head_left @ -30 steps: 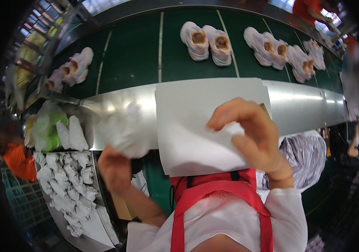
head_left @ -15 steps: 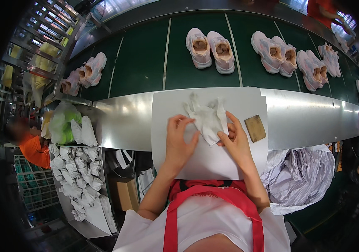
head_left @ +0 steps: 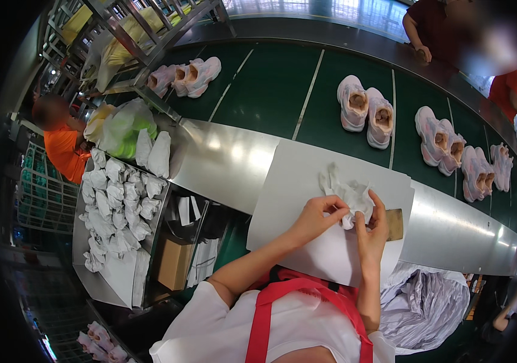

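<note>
While both hands work at chest height over a white sheet (head_left: 307, 199) spread on the steel worktop (head_left: 222, 163), a wad of crumpled tissue paper (head_left: 350, 198) sits on the sheet between them, so the flat sheet seems to serve as a clean base for bunching the paper. The left hand (head_left: 316, 216) pinches the wad's near edge between thumb and fingertips, its grip closed on the paper; the right hand (head_left: 372, 233) stands just to the right with thumb and fingers also closed on the wad's lower side. So the wad lies just ahead of both grips, touching each. A small tan block (head_left: 395, 224) rests on the worktop just beyond the right hand. To the person's left, a tray (head_left: 98, 284) holds many finished paper wads (head_left: 116, 202), within easy reach. Beyond the worktop, pairs of pale pink shoes (head_left: 367, 109) ride the green conveyor (head_left: 264, 91).
</note>
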The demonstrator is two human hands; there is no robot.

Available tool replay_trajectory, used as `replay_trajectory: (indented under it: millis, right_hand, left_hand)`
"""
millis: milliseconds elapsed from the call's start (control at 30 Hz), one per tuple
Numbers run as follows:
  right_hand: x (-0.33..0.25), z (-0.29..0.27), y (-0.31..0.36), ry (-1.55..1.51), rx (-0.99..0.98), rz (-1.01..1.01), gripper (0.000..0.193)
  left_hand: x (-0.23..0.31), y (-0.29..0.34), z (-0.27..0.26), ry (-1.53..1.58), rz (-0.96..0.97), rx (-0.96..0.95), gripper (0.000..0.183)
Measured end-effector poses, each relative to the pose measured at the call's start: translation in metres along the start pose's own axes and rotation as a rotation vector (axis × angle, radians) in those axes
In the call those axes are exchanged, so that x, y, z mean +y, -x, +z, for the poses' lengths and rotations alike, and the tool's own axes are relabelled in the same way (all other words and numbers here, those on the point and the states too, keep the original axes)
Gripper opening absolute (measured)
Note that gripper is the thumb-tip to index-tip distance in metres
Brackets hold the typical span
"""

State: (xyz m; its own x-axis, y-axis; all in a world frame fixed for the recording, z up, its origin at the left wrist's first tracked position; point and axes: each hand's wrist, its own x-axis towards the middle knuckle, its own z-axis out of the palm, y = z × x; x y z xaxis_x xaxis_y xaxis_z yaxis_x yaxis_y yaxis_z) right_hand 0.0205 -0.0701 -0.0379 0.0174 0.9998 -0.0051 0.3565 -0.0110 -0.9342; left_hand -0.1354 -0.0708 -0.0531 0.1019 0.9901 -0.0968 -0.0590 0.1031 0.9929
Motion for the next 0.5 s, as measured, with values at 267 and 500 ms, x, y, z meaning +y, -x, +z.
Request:
replay_trajectory:
  millis: [267, 500]
  right_hand:
    - [-0.019, -0.001, -0.001, 0.082, 0.104, -0.129, 0.038]
    - [-0.007, -0.006, -0.005, -0.103, 0.049, -0.06, 0.036]
  left_hand:
    - [0.024, -0.003, 0.005, -0.236, 0.141, -0.03, 0.019]
    - [0.003, -0.013, 0.003, -0.065, 0.055, 0.03, 0.01]
